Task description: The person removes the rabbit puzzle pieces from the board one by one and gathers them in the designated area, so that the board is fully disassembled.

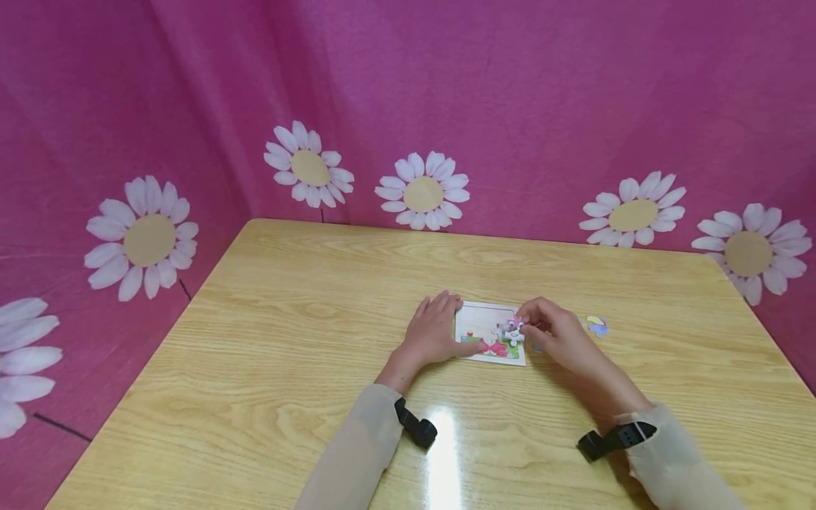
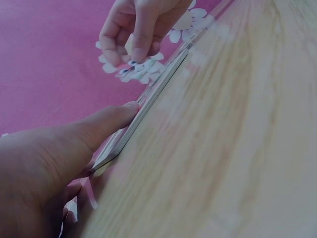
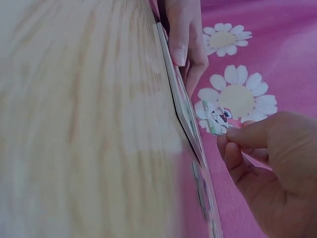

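Observation:
A flat puzzle board (image 1: pixel 489 306) with a white border lies on the table, coloured pieces filling its near part. My left hand (image 1: pixel 435 333) rests at its left side with the fingers stretched out. The left thumb (image 2: pixel 116 115) lies straight over the board's near edge. Between thumb and fingertips my right hand (image 1: pixel 557 333) pinches a jigsaw piece (image 1: pixel 513 330) with a white and pink cartoon face. In the right wrist view this piece (image 3: pixel 216 118) is held tilted, just above the board's surface (image 3: pixel 184 101).
Beside the board on the right, a loose jigsaw piece (image 1: pixel 597 326) in blue and yellow lies on the wooden table (image 1: pixel 287 354); others are partly hidden behind the right hand. A pink cloth (image 1: pixel 510 106) with large daisies hangs along the table's far and left edges.

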Tool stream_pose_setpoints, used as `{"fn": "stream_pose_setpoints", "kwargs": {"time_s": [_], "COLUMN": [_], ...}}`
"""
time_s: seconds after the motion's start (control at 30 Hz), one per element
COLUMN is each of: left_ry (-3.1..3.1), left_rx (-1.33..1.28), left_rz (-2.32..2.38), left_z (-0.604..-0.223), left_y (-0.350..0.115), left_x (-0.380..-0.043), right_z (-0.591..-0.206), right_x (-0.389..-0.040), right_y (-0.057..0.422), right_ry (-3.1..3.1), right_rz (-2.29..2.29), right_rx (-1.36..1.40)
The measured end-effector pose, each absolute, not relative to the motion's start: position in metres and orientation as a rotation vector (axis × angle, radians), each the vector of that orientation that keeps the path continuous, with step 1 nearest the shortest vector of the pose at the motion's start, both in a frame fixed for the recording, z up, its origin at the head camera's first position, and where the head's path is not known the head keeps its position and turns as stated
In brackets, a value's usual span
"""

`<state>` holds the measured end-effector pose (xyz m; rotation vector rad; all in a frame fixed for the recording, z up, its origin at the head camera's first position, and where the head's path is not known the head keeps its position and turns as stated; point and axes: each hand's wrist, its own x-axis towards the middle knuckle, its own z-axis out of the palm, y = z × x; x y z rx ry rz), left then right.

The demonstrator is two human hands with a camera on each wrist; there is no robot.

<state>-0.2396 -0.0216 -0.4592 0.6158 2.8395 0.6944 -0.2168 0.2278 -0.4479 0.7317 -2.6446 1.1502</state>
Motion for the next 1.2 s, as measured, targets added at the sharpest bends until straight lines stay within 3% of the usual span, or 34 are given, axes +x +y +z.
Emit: {"fn": "stream_pose_setpoints", "kwargs": {"time_s": [1.2], "left_ry": [2.841], "left_rx": [0.623], "left_rz": [0.695], "left_z": [-0.46], "left_y": [-0.022], "left_x": [-0.24], "right_z": [-0.452], "right_x": [-0.193], "right_y": [0.299], "right_ry": [-2.656], "right_rz": [1.0], "right_rx": [0.615]}}
